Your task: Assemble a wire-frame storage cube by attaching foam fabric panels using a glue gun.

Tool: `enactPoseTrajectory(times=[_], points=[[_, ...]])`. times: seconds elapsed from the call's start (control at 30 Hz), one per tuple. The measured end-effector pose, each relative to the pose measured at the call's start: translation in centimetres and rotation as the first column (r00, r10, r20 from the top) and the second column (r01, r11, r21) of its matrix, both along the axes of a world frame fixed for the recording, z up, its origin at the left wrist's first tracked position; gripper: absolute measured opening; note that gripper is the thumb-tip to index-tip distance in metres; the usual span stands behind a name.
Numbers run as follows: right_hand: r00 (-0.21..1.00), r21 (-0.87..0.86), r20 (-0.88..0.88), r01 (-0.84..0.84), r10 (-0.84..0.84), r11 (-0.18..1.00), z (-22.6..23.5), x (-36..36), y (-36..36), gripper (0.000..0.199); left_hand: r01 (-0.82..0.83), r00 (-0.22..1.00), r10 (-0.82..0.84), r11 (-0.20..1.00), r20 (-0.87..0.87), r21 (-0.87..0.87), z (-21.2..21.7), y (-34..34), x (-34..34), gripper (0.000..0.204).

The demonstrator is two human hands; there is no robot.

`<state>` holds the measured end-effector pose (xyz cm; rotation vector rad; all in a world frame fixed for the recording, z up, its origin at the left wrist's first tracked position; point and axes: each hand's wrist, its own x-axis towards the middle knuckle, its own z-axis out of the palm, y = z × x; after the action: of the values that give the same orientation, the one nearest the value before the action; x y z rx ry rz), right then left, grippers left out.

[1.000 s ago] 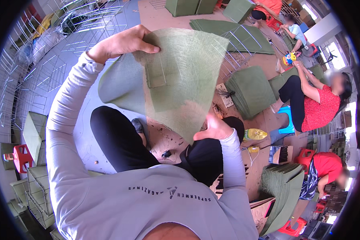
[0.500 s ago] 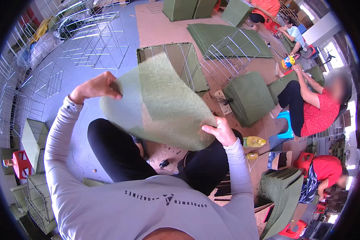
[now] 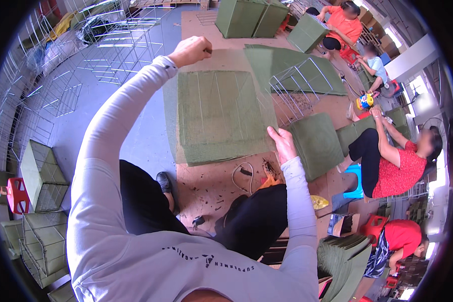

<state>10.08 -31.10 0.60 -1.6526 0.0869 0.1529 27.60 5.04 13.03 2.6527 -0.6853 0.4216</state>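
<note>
A thin green mesh sheet [image 3: 211,152] is spread before me, its blurred edges partly see-through. My left hand [image 3: 192,51], raised at the far side, is closed on the sheet's far edge. At the near right edge, my right hand [image 3: 284,144] pinches the sheet between thumb and fingers. Through the mesh shows a green-lined wire frame box on the floor beneath it; whether the two touch I cannot tell. Just right of my right hand lies a stack of green sheets [image 3: 315,146].
Bare wire frames [image 3: 121,45] stand far left; another frame [image 3: 299,83] rests near a green sheet pile [image 3: 332,86]. Covered boxes [image 3: 241,19] stand at the back. Several people work on the right, one in red [image 3: 395,168]. A cord [image 3: 239,176] lies by my knee.
My left hand has swung forward and right, spreading the mesh sheet out over the wire frame box. My right hand has moved slightly nearer the right-hand stack, keeping its hold.
</note>
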Motion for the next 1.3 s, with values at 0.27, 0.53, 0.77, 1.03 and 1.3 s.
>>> enactPoseTrajectory(times=[0.27, 0.53, 0.77, 1.03, 1.3], points=[[0.985, -0.106, 0.157, 0.087, -0.07, 0.991, -1.5, 3.3, 0.7, 0.029, -0.009, 0.988, 0.019, 0.998, -0.156, 0.065, -3.4, -0.1, 4.3, 0.013], [0.937, -0.226, 0.335, 0.177, -0.094, 0.958, -4.2, 5.4, 0.4, 0.047, -0.081, 0.972, 0.05, 0.989, -0.228, -0.126, -6.7, 0.5, 5.6, 0.016], [0.941, -0.347, 0.332, 0.187, -0.066, 0.919, -3.7, 4.7, 0.6, 0.046, -0.1, 0.968, 0.055, 0.979, -0.244, -0.178, -8.8, 0.3, 6.2, 0.015], [0.916, -0.462, 0.397, 0.248, -0.052, 0.852, -2.1, 4.3, 1.7, 0.044, -0.122, 0.984, 0.093, 0.973, -0.152, -0.194, -11.2, 2.1, 6.9, 0.019], [0.919, -0.349, 0.373, 0.267, -0.129, 0.898, -3.7, 5.1, 0.7, 0.025, -0.546, 0.811, 0.458, 0.816, -0.364, -0.19, -12.3, 10.8, 0.0, 0.053]])
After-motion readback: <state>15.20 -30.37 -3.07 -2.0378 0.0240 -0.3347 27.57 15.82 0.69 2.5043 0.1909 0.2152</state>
